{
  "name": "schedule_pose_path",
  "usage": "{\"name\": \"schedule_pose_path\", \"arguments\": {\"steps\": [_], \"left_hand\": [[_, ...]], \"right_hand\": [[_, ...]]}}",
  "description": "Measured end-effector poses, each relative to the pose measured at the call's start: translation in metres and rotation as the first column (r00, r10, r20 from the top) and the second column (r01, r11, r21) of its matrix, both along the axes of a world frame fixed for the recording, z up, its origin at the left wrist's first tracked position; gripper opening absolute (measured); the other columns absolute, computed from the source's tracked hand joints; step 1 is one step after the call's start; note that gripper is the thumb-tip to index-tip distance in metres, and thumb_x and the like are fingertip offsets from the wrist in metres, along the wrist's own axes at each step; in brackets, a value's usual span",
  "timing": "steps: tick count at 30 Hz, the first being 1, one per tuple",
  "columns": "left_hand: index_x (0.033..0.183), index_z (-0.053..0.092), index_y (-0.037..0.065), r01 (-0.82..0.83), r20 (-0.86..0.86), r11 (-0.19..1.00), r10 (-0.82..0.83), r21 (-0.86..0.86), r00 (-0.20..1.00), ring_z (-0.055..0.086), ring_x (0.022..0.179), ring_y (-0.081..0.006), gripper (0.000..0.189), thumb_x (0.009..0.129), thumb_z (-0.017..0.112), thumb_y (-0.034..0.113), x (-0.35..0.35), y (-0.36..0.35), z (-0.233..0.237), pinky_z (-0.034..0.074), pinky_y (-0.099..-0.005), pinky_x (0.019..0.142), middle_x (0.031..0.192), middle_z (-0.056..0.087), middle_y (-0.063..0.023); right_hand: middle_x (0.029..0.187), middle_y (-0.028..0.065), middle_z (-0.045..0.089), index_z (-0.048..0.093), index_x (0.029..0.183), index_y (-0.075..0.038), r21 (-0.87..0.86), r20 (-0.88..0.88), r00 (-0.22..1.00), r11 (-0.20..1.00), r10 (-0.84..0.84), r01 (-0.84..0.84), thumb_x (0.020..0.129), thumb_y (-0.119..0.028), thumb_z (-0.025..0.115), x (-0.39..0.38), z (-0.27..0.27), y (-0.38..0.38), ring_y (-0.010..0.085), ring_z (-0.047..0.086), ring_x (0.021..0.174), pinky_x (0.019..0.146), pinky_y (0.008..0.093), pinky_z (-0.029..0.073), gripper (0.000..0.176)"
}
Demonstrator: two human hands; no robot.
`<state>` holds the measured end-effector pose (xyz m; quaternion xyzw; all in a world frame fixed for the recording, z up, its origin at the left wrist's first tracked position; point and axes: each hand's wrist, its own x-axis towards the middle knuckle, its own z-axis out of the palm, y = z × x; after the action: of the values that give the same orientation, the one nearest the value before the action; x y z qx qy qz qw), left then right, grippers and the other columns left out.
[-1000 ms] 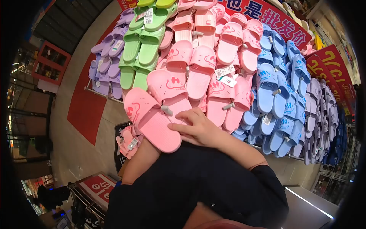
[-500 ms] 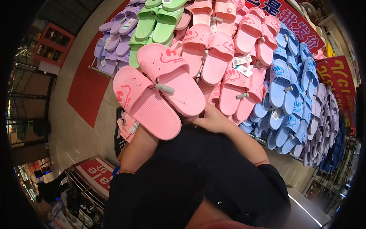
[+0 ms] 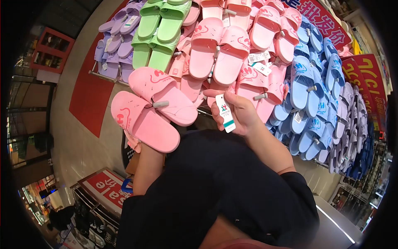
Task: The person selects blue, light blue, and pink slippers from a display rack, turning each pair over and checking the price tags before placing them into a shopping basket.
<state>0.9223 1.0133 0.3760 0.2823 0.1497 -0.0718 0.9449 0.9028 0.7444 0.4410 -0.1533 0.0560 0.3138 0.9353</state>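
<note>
A pair of pink slide slippers [image 3: 145,120] with red "Bear" drawings is held up at the left, joined by a grey fastener [image 3: 161,104]. My left forearm [image 3: 150,166] reaches up beneath the pair, and the slippers hide my left hand, which carries them from below. To their right, my right hand [image 3: 244,114] pinches a white paper tag [image 3: 225,113] with a green stripe. The tag's printed side faces me, and the thumb lies along its top edge.
Ahead hangs a rack of slippers: purple [image 3: 125,45], green [image 3: 155,52], pink [image 3: 232,45], blue [image 3: 304,83] and grey [image 3: 350,120]. Red price signs [image 3: 365,83] stand at the right. A low shoe stand with a red sale sign [image 3: 103,189] is at lower left.
The held slippers have moved down and left, away from the rack. My right hand has come off their edge and turned, and now shows the white tag in its fingers.
</note>
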Motion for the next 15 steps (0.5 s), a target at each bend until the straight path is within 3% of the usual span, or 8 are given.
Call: {"name": "schedule_pose_path", "arguments": {"steps": [2, 5, 8, 11, 14, 15], "left_hand": [[0.137, 0.044, 0.006, 0.047, 0.002, 0.999, -0.047, -0.011, 0.999, 0.058, 0.118, -0.0304, 0.059, 0.096, 0.05, 0.048, -0.005, -0.002, 0.004, 0.052, -0.0455, 0.097, 0.135, 0.053, -0.0153], [0.137, 0.045, 0.006, 0.085, 0.02, 0.996, -0.085, -0.008, 0.996, 0.058, 0.117, -0.0303, 0.058, 0.096, 0.05, 0.047, -0.005, -0.005, 0.01, 0.052, -0.0454, 0.097, 0.134, 0.054, -0.0153], [0.137, 0.045, 0.006, 0.098, 0.04, 0.995, -0.098, 0.011, 0.994, 0.059, 0.117, -0.0302, 0.057, 0.096, 0.05, 0.046, -0.001, -0.006, 0.015, 0.052, -0.0452, 0.097, 0.133, 0.054, -0.0153], [0.136, 0.045, 0.006, 0.108, 0.049, 0.994, -0.109, 0.024, 0.993, 0.059, 0.116, -0.03, 0.056, 0.097, 0.05, 0.045, 0.001, -0.007, 0.019, 0.052, -0.045, 0.097, 0.133, 0.055, -0.0153], [0.136, 0.046, 0.006, 0.12, 0.048, 0.992, -0.121, 0.031, 0.991, 0.059, 0.115, -0.0299, 0.055, 0.097, 0.05, 0.044, 0.001, -0.008, 0.02, 0.052, -0.0449, 0.096, 0.132, 0.055, -0.0152], [0.136, 0.046, 0.006, 0.128, 0.046, 0.991, -0.129, 0.033, 0.991, 0.059, 0.115, -0.0299, 0.054, 0.097, 0.05, 0.044, -0.001, -0.007, 0.02, 0.052, -0.0448, 0.096, 0.132, 0.055, -0.0152]], "right_hand": [[0.087, 0.0137, 0.054, 0.031, 0.144, 0.006, 0.097, 0.008, 1.0, 0.995, 0.026, -0.027, 0.103, -0.039, 0.029, 0.002, 0.004, 0.001, 0.0232, 0.059, 0.066, 0.051, 0.0374, 0.054, 0.061], [0.088, 0.0131, 0.055, 0.033, 0.145, 0.003, 0.115, 0.051, 0.998, 0.992, 0.041, -0.046, 0.102, -0.039, 0.03, 0.002, 0.004, 0.003, 0.024, 0.058, 0.067, 0.051, 0.0367, 0.049, 0.06], [0.091, 0.0113, 0.06, 0.036, 0.144, 0.0, 0.152, -0.058, 0.998, 0.988, 0.031, -0.022, 0.1, -0.033, 0.035, 0.0, 0.004, 0.004, 0.0218, 0.061, 0.078, 0.066, 0.032, 0.051, 0.055], [0.1, 0.0098, 0.062, 0.04, 0.141, 0.001, 0.181, 0.14, 0.989, 0.981, 0.046, -0.071, 0.097, -0.019, 0.048, 0.001, -0.011, 0.0, 0.0185, 0.062, 0.089, 0.077, 0.0287, 0.051, 0.049], [0.105, 0.008, 0.064, 0.047, 0.135, 0.001, -0.261, 0.232, 0.973, 0.964, 0.005, 0.057, 0.091, -0.001, 0.056, -0.009, 0.006, 0.003, 0.0139, 0.064, 0.093, 0.08, 0.0264, 0.052, 0.045], [0.106, 0.0077, 0.064, 0.049, 0.133, 0.001, -0.303, 0.243, 0.97, 0.951, 0.017, 0.059, 0.09, 0.002, 0.057, -0.01, 0.004, 0.003, 0.0128, 0.064, 0.094, 0.081, 0.0259, 0.052, 0.044]]}}
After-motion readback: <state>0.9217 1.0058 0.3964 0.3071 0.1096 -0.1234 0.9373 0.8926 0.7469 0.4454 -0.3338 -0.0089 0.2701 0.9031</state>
